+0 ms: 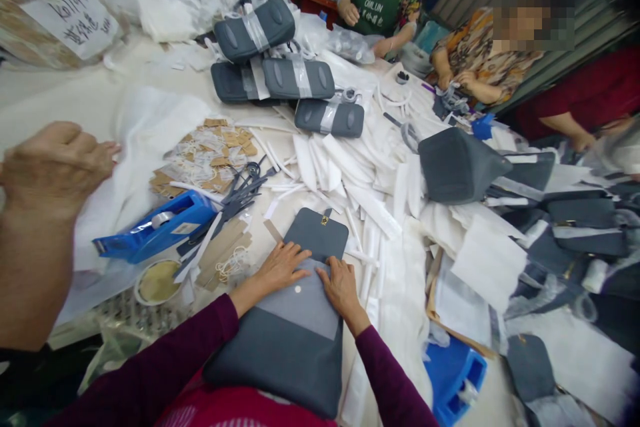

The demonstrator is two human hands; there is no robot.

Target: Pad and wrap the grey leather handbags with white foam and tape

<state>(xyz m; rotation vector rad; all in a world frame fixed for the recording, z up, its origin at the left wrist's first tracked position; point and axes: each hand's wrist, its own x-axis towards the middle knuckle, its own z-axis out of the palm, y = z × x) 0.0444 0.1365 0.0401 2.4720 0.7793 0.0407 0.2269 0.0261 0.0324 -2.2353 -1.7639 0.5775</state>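
A dark grey bag lies flat before me, its flap folded out away from me with a small gold clasp. A sheet of translucent film with a white dot covers the middle of it. My left hand rests on the film's far left part, fingers stretched out. On the right edge, near the base of the flap, lies my right hand, its thumb apart from the fingers and pointing inward. Both hands touch the bag without wrapping round it.
Blue tape dispensers stand left and right. Tags, dark straps and white foam strips cover the table. Grey cases are stacked behind. Another person's fist reaches in at left; co-workers work opposite.
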